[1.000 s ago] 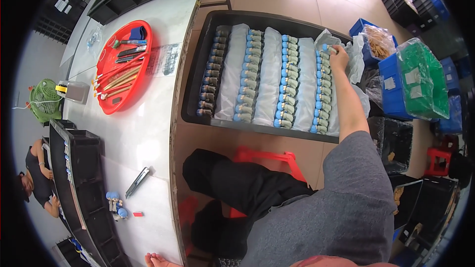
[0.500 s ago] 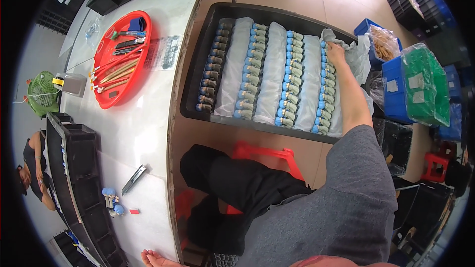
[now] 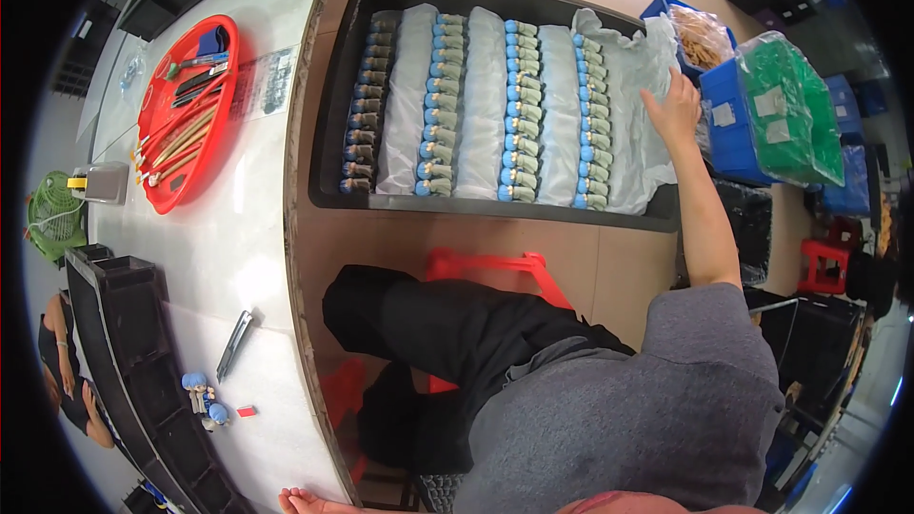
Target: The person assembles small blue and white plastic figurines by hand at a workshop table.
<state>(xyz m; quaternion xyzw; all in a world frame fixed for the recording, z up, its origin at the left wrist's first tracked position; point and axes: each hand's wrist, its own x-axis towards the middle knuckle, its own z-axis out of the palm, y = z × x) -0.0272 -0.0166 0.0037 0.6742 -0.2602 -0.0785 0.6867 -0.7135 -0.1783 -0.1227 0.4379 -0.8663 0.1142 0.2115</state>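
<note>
My right hand (image 3: 674,107) is at the right end of a large black tray (image 3: 495,211). Its thumb and fingers are spread over a crumpled white sheet (image 3: 628,124), and nothing shows between them. Several rows of small blue-haired figurines (image 3: 588,119) lie in the tray, with folded white sheets (image 3: 482,105) between the rows. The leftmost row (image 3: 367,114) looks darker. Palm partly up, my left hand (image 3: 307,503) lies at the worktable's near edge, its fingers loosely bent and holding nothing visible. Two blue-haired figurines (image 3: 202,395) lie on the worktable.
On the white worktable (image 3: 224,257) are a red tray (image 3: 181,192) of brushes and tools, a cutter knife (image 3: 234,345) and a small red piece (image 3: 247,411). Black bins (image 3: 157,362) line its far side. Blue crates (image 3: 728,119) stand right of the black tray, a red stool (image 3: 500,265) below it.
My right hand has left the rightmost figurine row and moved right, over the white sheet. That sheet now lies spread wider beside the row. The whole view has shifted; my left hand stays low.
</note>
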